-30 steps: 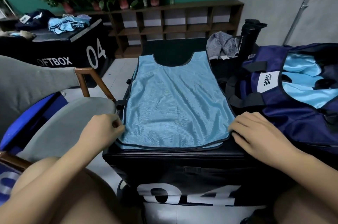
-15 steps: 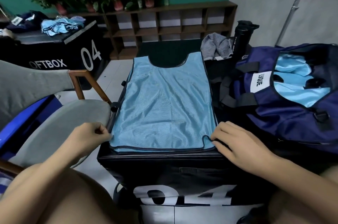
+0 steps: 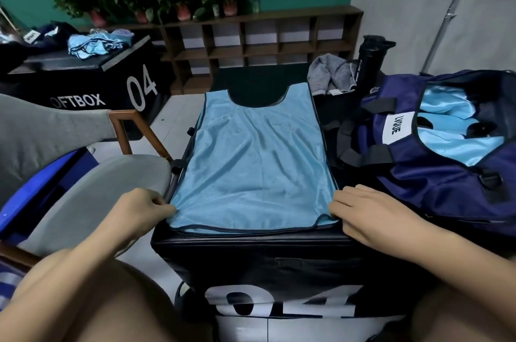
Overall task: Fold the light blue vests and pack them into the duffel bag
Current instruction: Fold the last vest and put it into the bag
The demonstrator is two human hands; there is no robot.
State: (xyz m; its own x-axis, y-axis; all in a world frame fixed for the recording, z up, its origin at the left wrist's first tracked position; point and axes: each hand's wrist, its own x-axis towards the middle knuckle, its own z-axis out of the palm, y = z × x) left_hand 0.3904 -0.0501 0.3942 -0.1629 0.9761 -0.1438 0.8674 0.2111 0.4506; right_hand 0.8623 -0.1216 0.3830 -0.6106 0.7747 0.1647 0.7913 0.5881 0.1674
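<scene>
The light blue vest (image 3: 257, 163), spread flat on the box (image 3: 251, 252), is pinched at its near corners by the left hand (image 3: 139, 213) and right hand (image 3: 371, 216) for an even fold.

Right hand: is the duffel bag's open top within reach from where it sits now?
Probably yes. The right hand holds the vest's near corner; the duffel bag lies open just beside it, nothing between them.
</scene>
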